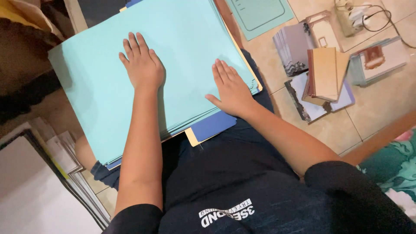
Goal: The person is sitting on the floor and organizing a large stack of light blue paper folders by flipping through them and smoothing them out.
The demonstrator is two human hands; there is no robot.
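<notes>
left hand [143, 65] flat, fingers spread, on the stack of light blue paper folders [99, 86] on the lap | right hand [232, 89] flat near stack's right edge | nothing gripped | card piles [323, 73] on floor beside

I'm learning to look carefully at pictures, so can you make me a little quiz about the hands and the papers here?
1. True or false: both hands lie flat on the light blue paper stack.
2. Which hand sits nearer the stack's right edge? A) left hand B) right hand
3. Fill in: the small piles of cards lie on the tiled ____.

Key:
1. True, palms down, fingers spread.
2. B.
3. Floor.
</notes>
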